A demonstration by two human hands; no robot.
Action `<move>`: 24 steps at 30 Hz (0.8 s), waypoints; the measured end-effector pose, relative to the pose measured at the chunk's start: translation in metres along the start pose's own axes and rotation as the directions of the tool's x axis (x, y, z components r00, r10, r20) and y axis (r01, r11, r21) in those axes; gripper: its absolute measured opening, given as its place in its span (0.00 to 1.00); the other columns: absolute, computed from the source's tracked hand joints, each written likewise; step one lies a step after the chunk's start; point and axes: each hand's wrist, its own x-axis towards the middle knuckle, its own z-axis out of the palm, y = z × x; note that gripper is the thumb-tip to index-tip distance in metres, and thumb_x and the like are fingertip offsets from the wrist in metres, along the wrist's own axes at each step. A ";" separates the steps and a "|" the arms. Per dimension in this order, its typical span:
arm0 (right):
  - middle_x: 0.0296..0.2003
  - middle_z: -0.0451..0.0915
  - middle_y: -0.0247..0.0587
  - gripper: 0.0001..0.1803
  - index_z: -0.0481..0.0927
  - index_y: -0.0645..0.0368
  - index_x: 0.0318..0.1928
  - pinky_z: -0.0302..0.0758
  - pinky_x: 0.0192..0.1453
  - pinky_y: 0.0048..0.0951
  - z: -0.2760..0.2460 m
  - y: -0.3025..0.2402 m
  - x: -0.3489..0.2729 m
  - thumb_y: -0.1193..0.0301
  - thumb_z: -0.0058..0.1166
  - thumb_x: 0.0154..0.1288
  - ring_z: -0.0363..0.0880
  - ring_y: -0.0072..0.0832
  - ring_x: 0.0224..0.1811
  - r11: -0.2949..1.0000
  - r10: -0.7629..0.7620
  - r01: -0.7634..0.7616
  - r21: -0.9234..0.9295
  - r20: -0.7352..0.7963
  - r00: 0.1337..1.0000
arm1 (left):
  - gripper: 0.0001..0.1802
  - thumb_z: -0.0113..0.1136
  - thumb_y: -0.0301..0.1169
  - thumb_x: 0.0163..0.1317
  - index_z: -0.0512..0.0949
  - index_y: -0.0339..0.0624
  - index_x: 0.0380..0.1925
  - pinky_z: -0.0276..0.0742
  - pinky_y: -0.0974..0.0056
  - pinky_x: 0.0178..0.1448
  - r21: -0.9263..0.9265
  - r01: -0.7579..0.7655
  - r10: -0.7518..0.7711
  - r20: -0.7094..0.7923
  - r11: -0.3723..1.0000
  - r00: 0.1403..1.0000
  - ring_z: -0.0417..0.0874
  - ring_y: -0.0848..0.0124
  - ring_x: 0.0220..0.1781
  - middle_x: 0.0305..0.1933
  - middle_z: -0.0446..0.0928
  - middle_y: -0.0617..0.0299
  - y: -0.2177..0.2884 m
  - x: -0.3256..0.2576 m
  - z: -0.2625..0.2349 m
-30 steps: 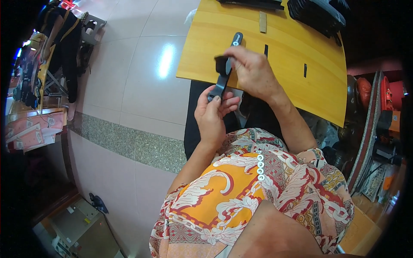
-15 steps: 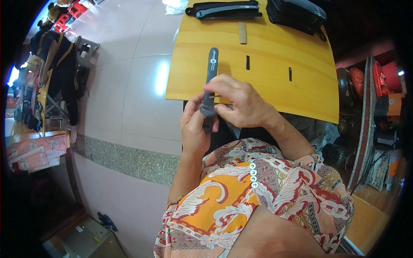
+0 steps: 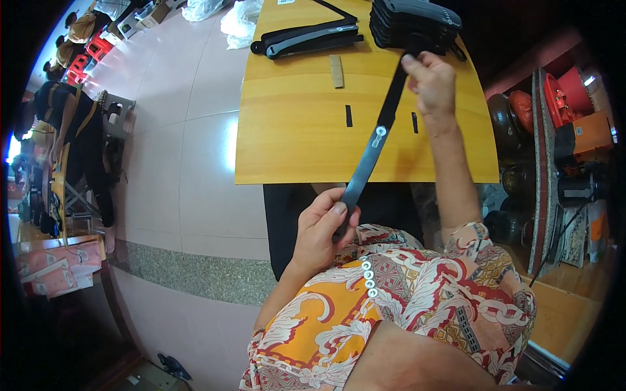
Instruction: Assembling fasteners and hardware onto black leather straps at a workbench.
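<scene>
I see a long, narrow black strap (image 3: 373, 148) with a small round silver fitting near its middle, stretched taut and slanting above the wooden table (image 3: 293, 130). My left hand (image 3: 321, 229) is clamped on its near end; my right hand (image 3: 432, 81), well apart, pinches its far end beside the stacked black straps (image 3: 414, 23).

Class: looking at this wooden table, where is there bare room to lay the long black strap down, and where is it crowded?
Bare: the table's near-left wood, bordered by the two small dark slots, the small tan block and the front edge. Crowded: the far edge, with loose straps and a stacked pile, where the right hand lifts the black strap.
</scene>
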 end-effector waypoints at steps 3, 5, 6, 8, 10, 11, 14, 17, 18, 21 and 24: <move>0.18 0.70 0.26 0.06 0.75 0.58 0.24 0.57 0.18 0.14 -0.024 -0.007 0.026 0.75 0.58 0.55 0.61 0.13 0.14 0.967 -0.186 0.150 -0.206 -0.170 0.968 | 0.15 0.43 0.28 0.64 0.67 0.32 0.49 0.59 0.76 0.20 0.046 0.016 -0.015 -0.007 0.999 1.000 0.64 0.78 0.16 0.28 0.72 0.57 0.002 0.002 -0.006; 0.19 0.72 0.27 0.06 0.77 0.59 0.24 0.59 0.18 0.16 -0.045 -0.017 0.048 0.74 0.59 0.55 0.63 0.14 0.15 0.961 -0.266 0.240 -0.136 -0.229 0.937 | 0.15 0.43 0.27 0.63 0.67 0.32 0.48 0.59 0.75 0.19 -0.004 0.017 -0.017 0.012 1.000 1.000 0.64 0.78 0.15 0.27 0.72 0.56 0.006 -0.001 -0.004; 0.19 0.72 0.28 0.06 0.78 0.62 0.25 0.61 0.19 0.16 -0.055 -0.017 0.063 0.74 0.59 0.56 0.65 0.15 0.16 0.931 -0.346 0.264 -0.250 -0.383 0.857 | 0.15 0.44 0.27 0.62 0.67 0.31 0.48 0.59 0.75 0.19 -0.051 0.012 -0.010 0.030 0.999 0.999 0.64 0.77 0.15 0.27 0.72 0.55 0.007 -0.003 -0.005; 0.18 0.75 0.29 0.07 0.80 0.62 0.28 0.68 0.24 0.24 -0.088 -0.018 0.088 0.70 0.59 0.55 0.71 0.21 0.19 0.811 -0.569 0.397 -0.430 -0.421 0.706 | 0.14 0.46 0.29 0.61 0.68 0.32 0.44 0.57 0.73 0.16 -0.052 -0.018 0.015 -0.064 0.998 0.998 0.62 0.75 0.12 0.25 0.72 0.53 0.011 -0.007 -0.014; 0.20 0.76 0.33 0.07 0.80 0.59 0.29 0.70 0.26 0.28 -0.104 -0.011 0.092 0.68 0.58 0.55 0.74 0.27 0.22 0.551 -0.752 0.384 -0.741 -0.242 0.613 | 0.13 0.47 0.30 0.59 0.68 0.34 0.42 0.60 0.71 0.17 -0.124 -0.101 0.077 -0.186 0.987 0.980 0.65 0.73 0.12 0.25 0.71 0.53 0.011 -0.007 -0.032; 0.22 0.78 0.36 0.07 0.81 0.56 0.30 0.72 0.28 0.32 -0.107 -0.006 0.093 0.66 0.57 0.56 0.77 0.33 0.25 0.203 -0.842 0.321 -0.925 0.002 0.539 | 0.13 0.47 0.31 0.60 0.68 0.34 0.42 0.62 0.70 0.18 -0.129 -0.151 0.117 -0.239 0.980 0.964 0.66 0.72 0.14 0.26 0.72 0.53 0.011 -0.005 -0.038; 0.29 0.75 0.41 0.05 0.78 0.52 0.30 0.76 0.33 0.40 -0.096 0.045 0.086 0.68 0.50 0.58 0.76 0.42 0.30 -0.085 -0.666 0.311 -0.947 0.286 0.689 | 0.12 0.47 0.32 0.60 0.68 0.36 0.41 0.66 0.69 0.23 -0.105 -0.221 0.183 -0.292 0.969 0.939 0.70 0.70 0.19 0.27 0.72 0.53 0.014 0.003 -0.047; 0.32 0.76 0.46 0.08 0.79 0.56 0.32 0.75 0.38 0.42 -0.072 0.078 0.071 0.69 0.48 0.58 0.77 0.45 0.34 -0.036 -0.320 0.339 -0.940 0.332 0.887 | 0.13 0.45 0.30 0.61 0.68 0.33 0.42 0.66 0.69 0.25 -0.169 -0.240 0.174 -0.333 0.956 0.927 0.71 0.70 0.21 0.28 0.75 0.52 0.017 0.014 -0.050; 0.32 0.76 0.46 0.08 0.79 0.56 0.32 0.75 0.38 0.42 -0.069 0.081 0.072 0.69 0.48 0.58 0.77 0.45 0.34 -0.037 -0.320 0.337 -0.941 0.330 0.888 | 0.13 0.45 0.30 0.61 0.68 0.33 0.42 0.66 0.69 0.25 -0.168 -0.239 0.173 -0.331 0.956 0.928 0.71 0.70 0.21 0.28 0.75 0.52 0.018 0.017 -0.050; 0.40 0.77 0.49 0.11 0.80 0.59 0.37 0.73 0.45 0.42 -0.054 0.079 0.073 0.71 0.45 0.57 0.77 0.47 0.40 0.062 -0.233 0.317 -0.946 0.295 0.927 | 0.13 0.44 0.31 0.62 0.68 0.33 0.42 0.65 0.69 0.24 -0.133 -0.254 0.192 -0.357 0.958 0.914 0.71 0.70 0.21 0.29 0.75 0.51 0.019 0.021 -0.052; 0.41 0.77 0.48 0.12 0.80 0.58 0.39 0.74 0.46 0.40 -0.052 0.080 0.070 0.70 0.45 0.58 0.77 0.44 0.41 0.139 -0.204 0.421 -0.896 0.391 0.898 | 0.11 0.47 0.34 0.62 0.69 0.37 0.40 0.68 0.68 0.27 -0.143 -0.243 0.183 -0.342 0.959 0.922 0.72 0.68 0.22 0.30 0.76 0.52 0.018 0.022 -0.055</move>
